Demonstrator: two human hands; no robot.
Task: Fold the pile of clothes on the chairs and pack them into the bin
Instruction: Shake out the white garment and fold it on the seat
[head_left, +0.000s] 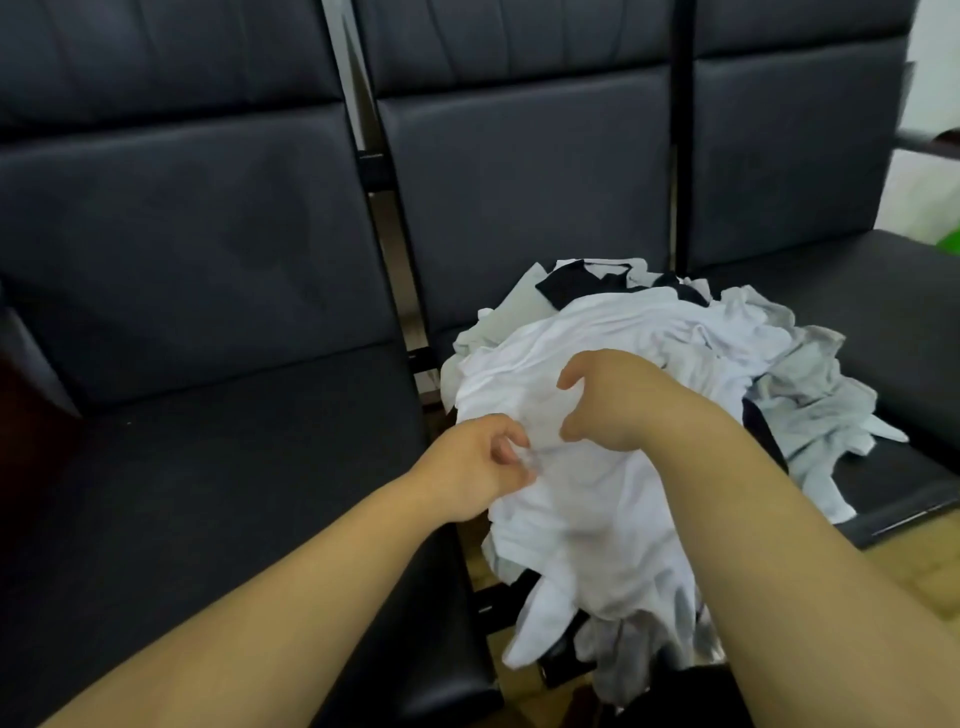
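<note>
A heap of white, grey and black clothes (810, 384) lies on the middle black chair seat and spills over its front edge. On top is a crumpled white garment (587, 499) that hangs down toward the floor. My left hand (483, 462) pinches the garment's left edge with curled fingers. My right hand (618, 400) hovers over the garment's top, thumb and fingers curved like a claw, touching or just above the cloth. No bin is in view.
Three black padded chairs stand in a row; the left seat (208, 467) is bare. A metal frame (395, 249) separates the seats. The right seat (893, 291) carries the far edge of the heap. Wooden floor (914, 566) shows at the lower right.
</note>
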